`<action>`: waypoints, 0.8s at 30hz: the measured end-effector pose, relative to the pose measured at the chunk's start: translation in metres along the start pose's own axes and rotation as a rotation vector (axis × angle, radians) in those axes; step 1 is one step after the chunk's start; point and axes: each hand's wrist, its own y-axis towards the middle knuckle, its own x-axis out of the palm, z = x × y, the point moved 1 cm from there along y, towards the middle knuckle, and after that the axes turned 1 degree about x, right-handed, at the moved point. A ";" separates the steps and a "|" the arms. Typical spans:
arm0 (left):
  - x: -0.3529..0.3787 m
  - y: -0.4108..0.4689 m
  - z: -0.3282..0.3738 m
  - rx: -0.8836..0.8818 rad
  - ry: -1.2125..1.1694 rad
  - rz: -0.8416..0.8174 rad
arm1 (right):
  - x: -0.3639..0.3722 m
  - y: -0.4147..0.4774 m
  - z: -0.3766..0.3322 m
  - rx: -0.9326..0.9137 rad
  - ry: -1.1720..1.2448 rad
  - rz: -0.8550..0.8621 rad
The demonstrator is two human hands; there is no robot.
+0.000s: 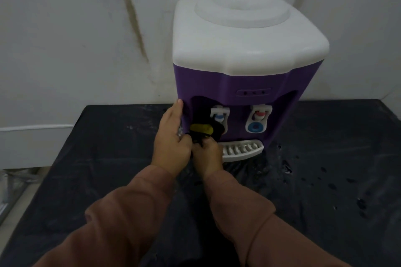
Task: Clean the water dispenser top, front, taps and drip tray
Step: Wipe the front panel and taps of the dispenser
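Observation:
A purple water dispenser (pixel 238 80) with a white top (pixel 243 45) stands on a black table (pixel 108 158). It has a left tap (pixel 220 115) with a blue button, a right tap (pixel 260 117) with a red button, and a white drip tray (pixel 243 149) below. My left hand (pixel 173 134) rests flat against the dispenser's front left edge, fingers straight. My right hand (pixel 207 156) grips a black and yellow cloth (pixel 206 131) pressed up against the left tap, covering its lower part.
A stained white wall (pixel 86 39) rises right behind the dispenser. Water drops (pixel 325 180) speckle the black table to the right of the dispenser. A white ledge (pixel 36 132) lies at the left, beyond the table's edge.

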 end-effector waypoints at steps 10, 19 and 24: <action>0.001 0.000 -0.018 0.012 0.106 -0.023 | -0.020 -0.009 -0.052 -0.325 0.043 0.153; 0.019 -0.019 -0.017 -0.092 0.067 -0.094 | -0.009 0.004 0.004 -0.056 -0.084 -0.039; 0.023 -0.021 -0.016 -0.086 0.087 -0.104 | -0.011 0.019 0.031 0.020 -0.189 -0.056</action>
